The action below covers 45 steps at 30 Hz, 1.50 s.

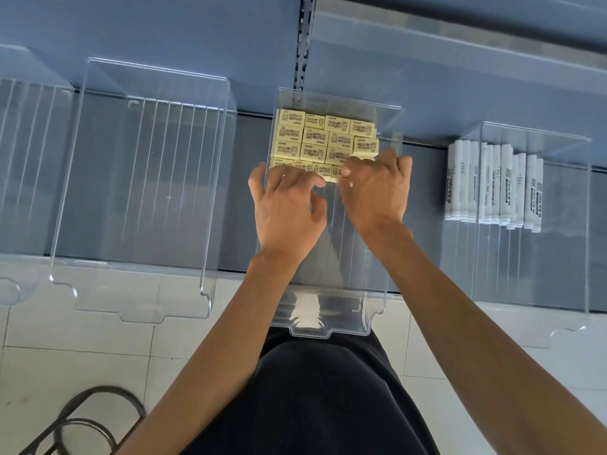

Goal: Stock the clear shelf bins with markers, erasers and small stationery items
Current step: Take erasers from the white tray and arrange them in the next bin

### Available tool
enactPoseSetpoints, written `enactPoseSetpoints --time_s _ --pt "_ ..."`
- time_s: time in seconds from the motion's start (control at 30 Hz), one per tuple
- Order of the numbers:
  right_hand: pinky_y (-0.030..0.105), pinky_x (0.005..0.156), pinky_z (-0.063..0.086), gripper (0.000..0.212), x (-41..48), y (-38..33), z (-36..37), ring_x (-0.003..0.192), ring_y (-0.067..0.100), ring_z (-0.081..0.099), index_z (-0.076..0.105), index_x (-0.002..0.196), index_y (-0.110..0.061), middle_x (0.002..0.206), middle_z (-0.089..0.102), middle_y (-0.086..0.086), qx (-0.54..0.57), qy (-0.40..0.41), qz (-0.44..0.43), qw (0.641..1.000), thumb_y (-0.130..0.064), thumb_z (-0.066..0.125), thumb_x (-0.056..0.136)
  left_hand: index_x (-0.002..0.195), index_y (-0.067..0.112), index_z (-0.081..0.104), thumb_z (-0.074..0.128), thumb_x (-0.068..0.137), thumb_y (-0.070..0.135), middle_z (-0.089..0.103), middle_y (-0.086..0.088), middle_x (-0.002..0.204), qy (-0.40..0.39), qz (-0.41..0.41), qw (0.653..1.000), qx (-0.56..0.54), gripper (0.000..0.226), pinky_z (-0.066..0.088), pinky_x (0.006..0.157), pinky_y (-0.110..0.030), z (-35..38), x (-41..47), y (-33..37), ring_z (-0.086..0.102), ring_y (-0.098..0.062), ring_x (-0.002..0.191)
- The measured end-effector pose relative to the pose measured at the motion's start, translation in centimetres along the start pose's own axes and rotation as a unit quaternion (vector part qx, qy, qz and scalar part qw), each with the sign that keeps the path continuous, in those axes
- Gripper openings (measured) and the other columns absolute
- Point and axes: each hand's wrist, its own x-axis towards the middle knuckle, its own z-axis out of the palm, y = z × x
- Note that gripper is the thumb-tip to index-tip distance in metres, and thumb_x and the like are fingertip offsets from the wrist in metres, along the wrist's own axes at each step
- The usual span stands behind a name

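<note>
A clear bin (392, 224) stands in the middle of the grey shelf, its back half filled with rows of pale yellow erasers (323, 137). Both my hands are inside this bin at the front row of erasers. My left hand (289, 208) lies with its fingers spread and lightly bent over the front-left erasers. My right hand (374, 188) has its fingers curled at the front-right erasers, with the fingertips against them. Whether either hand holds an eraser is hidden by the fingers.
An empty clear bin (144, 198) stands to the left, with part of another (23, 159) at the far left. A clear bin on the right holds white markers (492, 182). Below are a tiled floor (82, 356) and a dark metal ring (95, 418).
</note>
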Motion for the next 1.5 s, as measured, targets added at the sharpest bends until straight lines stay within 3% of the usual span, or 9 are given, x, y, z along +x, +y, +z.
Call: enactPoseSetpoints --time_s 0.3,0.47,0.53,0.63,0.8,1.0,1.2,1.4,1.5 --pt "0.039 0.095 0.046 0.030 -2.8 -0.4 -0.4 0.107 0.027 0.058 0.065 0.119 -0.014 0.110 0.070 0.006 0.332 -0.099 -0.005 0.938 -0.008 0.055 0.091 0.091 0.022 0.072 0.059 0.080 0.013 0.071 0.006 0.093 -0.007 0.021 0.999 -0.030 0.019 0.021 0.113 -0.045 -0.2 -0.3 -0.4 0.060 -0.020 0.105" --pt "0.004 0.073 0.044 0.022 -5.1 -0.3 -2.7 0.092 0.006 0.060 0.064 0.112 -0.022 0.103 0.065 -0.008 0.573 -0.117 0.124 0.802 -0.020 0.067 0.090 0.130 0.020 0.060 0.054 0.084 0.022 0.053 -0.002 0.139 0.003 -0.013 0.992 -0.127 0.047 0.028 0.110 -0.043 -2.5 -1.9 -0.6 0.038 -0.026 0.136" --pt "0.007 0.076 0.044 0.024 -6.2 -0.1 -3.6 0.097 0.003 0.059 0.063 0.114 -0.024 0.108 0.063 -0.012 0.611 -0.108 0.122 0.774 -0.029 0.067 0.091 0.136 0.021 0.056 0.050 0.087 0.029 0.052 0.000 0.142 0.005 -0.030 0.986 -0.164 0.051 0.030 0.110 -0.037 -4.1 -3.6 -0.7 0.039 -0.020 0.135" --pt "0.019 0.087 0.044 0.028 -8.1 -0.1 -4.8 0.111 0.003 0.055 0.060 0.122 -0.033 0.121 0.059 -0.021 0.618 -0.112 0.069 0.775 -0.039 0.061 0.094 0.139 0.020 0.055 0.054 0.095 0.023 0.057 0.002 0.139 -0.023 -0.061 0.975 -0.214 0.045 0.033 0.106 -0.019 -6.8 -6.4 -0.8 0.046 -0.008 0.128" --pt "0.022 0.093 0.037 0.037 -12.1 -1.3 -7.3 0.119 0.005 0.051 0.054 0.131 -0.033 0.135 0.052 -0.019 0.619 -0.137 -0.055 0.772 -0.042 0.057 0.095 0.136 0.019 0.058 0.054 0.095 0.025 0.059 0.005 0.137 0.028 -0.105 0.974 -0.198 0.041 0.042 0.106 -0.030 -10.8 -13.1 -0.4 0.051 -0.011 0.128" --pt "0.025 0.100 0.039 0.037 -17.3 -3.1 -10.0 0.120 0.002 0.050 0.054 0.131 -0.034 0.133 0.054 -0.021 0.632 -0.170 -0.137 0.744 -0.040 0.058 0.095 0.135 0.021 0.059 0.054 0.100 0.014 0.059 0.011 0.129 0.108 -0.165 0.963 -0.182 0.036 0.033 0.090 0.001 -14.8 -21.9 -0.4 0.049 0.002 0.117" --pt "0.021 0.100 0.037 0.039 -20.3 -8.1 -11.9 0.119 0.004 0.048 0.054 0.133 -0.029 0.134 0.054 -0.014 0.562 -0.181 -0.249 0.768 -0.038 0.058 0.095 0.137 0.024 0.057 0.052 0.095 0.030 0.056 0.007 0.140 0.152 -0.216 0.960 -0.090 0.042 0.031 0.111 -0.032 -18.4 -28.0 -4.1 0.046 -0.016 0.133" --pt "0.026 0.102 0.036 0.049 -22.1 -16.8 -13.7 0.125 0.017 0.049 0.054 0.137 -0.018 0.135 0.056 0.000 0.434 -0.176 -0.367 0.803 -0.037 0.062 0.093 0.144 0.029 0.048 0.054 0.095 0.040 0.046 0.003 0.148 0.129 -0.265 0.955 -0.044 0.050 0.019 0.109 -0.030 -20.2 -32.6 -9.5 0.034 -0.020 0.140" --pt "0.038 0.110 0.036 0.056 -23.4 -22.0 -13.8 0.131 0.020 0.046 0.052 0.139 -0.018 0.140 0.053 0.002 0.404 -0.193 -0.391 0.804 -0.044 0.062 0.091 0.140 0.025 0.053 0.057 0.098 0.028 0.053 0.008 0.138 0.184 -0.270 0.938 -0.113 0.042 0.025 0.100 -0.009 -21.9 -34.9 -12.9 0.043 -0.008 0.128"
